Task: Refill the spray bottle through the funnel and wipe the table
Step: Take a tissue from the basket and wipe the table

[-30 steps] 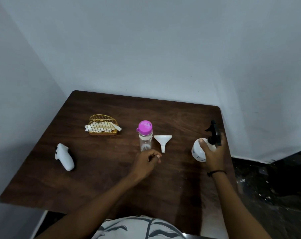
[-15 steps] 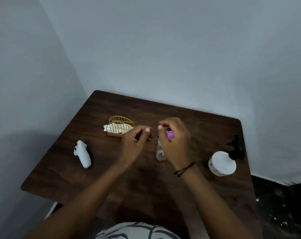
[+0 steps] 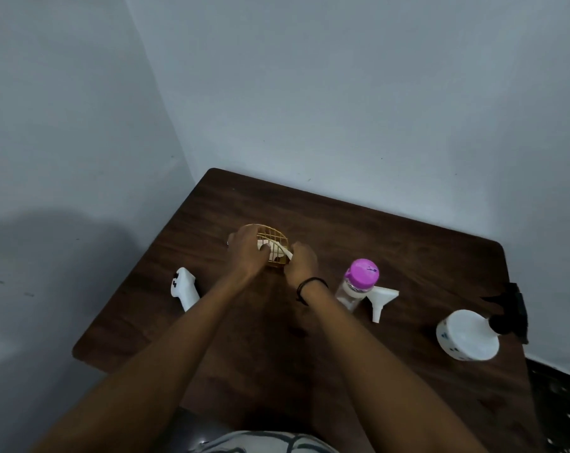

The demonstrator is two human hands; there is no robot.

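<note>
Hands: both reach to the gold wire basket (image 3: 272, 246) near the middle of the frame.
Left hand (image 3: 246, 255): it lies over the left side of the basket, fingers bent down on the wire and the white cloth (image 3: 275, 251) inside. I cannot tell if it is pinching the cloth or only touching it.
Right hand (image 3: 301, 263): it sits at the right side of the basket, fingers curled in at the edge of the white cloth. I cannot tell if they have closed on it. A black band is round this wrist.
Clear bottle (image 3: 357, 284): it has a pink cap and stands just right of the right wrist, a little right of middle.
Funnel (image 3: 381, 300): white, lying on its side just beside the clear bottle, thin end pointing to the bottom of the frame.
Spray bottle (image 3: 468, 335): white and round with a black trigger top, at the right of the frame near the table edge, well apart from both hands.
White controller (image 3: 183, 287): it lies on the left part of the table, near the left arm.
Table (image 3: 407, 243): dark brown wood, pushed into a corner of pale walls.
</note>
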